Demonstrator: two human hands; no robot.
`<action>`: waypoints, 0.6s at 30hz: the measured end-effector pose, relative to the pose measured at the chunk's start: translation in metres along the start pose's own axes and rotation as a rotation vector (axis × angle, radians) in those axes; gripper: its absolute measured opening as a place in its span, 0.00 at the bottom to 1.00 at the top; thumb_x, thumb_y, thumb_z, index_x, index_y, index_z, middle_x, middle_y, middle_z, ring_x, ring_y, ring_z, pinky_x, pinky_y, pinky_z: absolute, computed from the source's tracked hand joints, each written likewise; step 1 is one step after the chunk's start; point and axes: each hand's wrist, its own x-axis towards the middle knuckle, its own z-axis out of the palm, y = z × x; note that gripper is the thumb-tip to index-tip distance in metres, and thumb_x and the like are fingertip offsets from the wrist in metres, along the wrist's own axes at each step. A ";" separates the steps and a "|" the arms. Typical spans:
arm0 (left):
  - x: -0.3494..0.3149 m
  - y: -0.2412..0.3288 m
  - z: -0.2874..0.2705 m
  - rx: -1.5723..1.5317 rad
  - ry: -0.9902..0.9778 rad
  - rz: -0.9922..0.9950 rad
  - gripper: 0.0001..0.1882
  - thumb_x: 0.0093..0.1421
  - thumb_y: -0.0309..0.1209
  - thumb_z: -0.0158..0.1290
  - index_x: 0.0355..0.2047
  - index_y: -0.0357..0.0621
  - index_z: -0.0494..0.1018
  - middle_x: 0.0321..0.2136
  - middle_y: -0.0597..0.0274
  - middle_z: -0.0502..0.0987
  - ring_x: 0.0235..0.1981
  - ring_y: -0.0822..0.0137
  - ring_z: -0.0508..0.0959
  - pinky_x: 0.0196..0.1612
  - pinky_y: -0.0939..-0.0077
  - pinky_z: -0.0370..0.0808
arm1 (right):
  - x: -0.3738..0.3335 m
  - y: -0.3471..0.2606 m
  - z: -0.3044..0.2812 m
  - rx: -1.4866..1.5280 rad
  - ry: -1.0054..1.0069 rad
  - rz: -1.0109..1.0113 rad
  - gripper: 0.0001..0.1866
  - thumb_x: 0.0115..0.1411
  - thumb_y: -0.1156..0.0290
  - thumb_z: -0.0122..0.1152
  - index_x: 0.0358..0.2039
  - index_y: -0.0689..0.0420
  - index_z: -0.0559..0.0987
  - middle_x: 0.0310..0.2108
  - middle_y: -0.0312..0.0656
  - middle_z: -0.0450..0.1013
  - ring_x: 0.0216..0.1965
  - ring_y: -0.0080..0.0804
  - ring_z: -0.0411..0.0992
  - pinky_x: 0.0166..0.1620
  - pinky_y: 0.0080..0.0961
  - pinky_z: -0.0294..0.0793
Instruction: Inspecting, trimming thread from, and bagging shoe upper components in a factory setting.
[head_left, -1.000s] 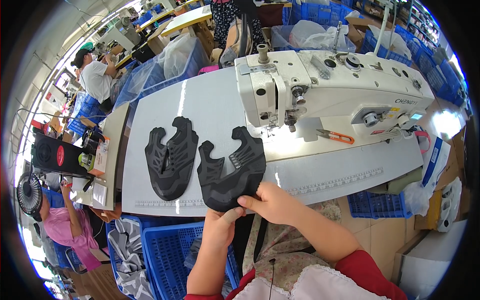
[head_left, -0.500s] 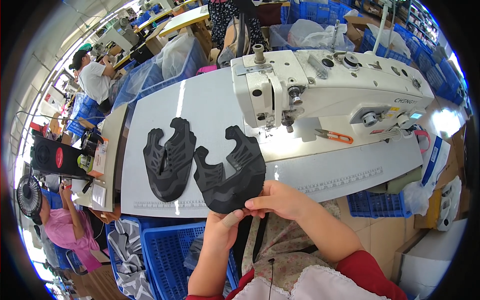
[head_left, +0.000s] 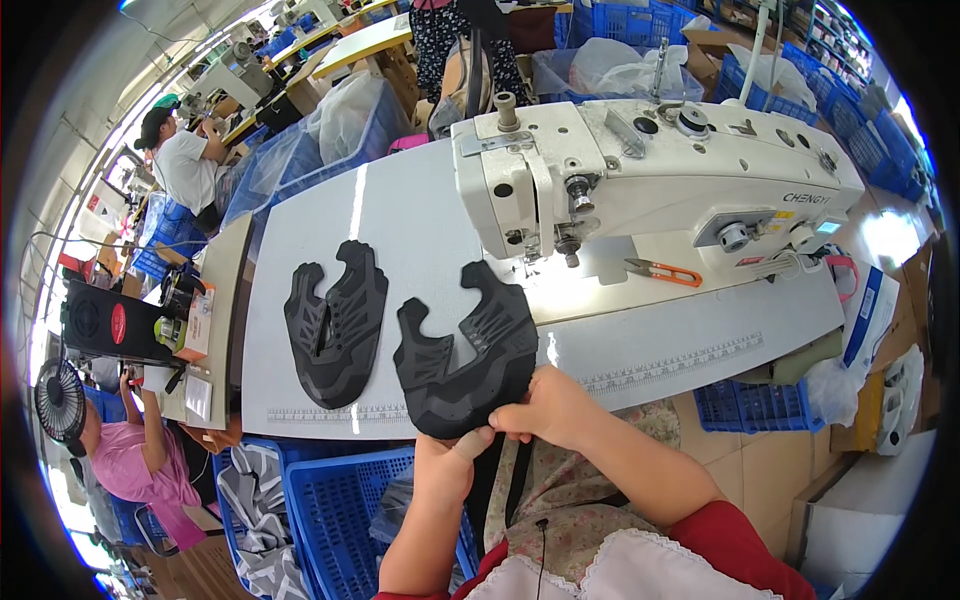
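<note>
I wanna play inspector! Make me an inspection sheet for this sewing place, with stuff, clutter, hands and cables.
Surface: grey table, ruler markings along its near edge.
Job's things: one black cut-out piece held; a second black piece lies to its left; white sewing machine.
Clutter: orange-handled snips below the machine's arm.
Grippers: left hand and right hand, both bare, hold the first piece's near edge.
Cables: thin dark cord on the person's front; cannot tell if it's a cable.
Surroundings: blue crate, black fan, other people.
</note>
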 end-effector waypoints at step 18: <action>0.002 0.005 0.001 -0.056 -0.123 -0.073 0.27 0.47 0.20 0.56 0.49 0.34 0.65 0.44 0.55 0.72 0.45 0.61 0.72 0.50 0.64 0.68 | 0.005 0.006 -0.012 0.252 -0.154 -0.048 0.11 0.51 0.69 0.61 0.32 0.63 0.76 0.24 0.38 0.72 0.25 0.22 0.70 0.29 0.17 0.72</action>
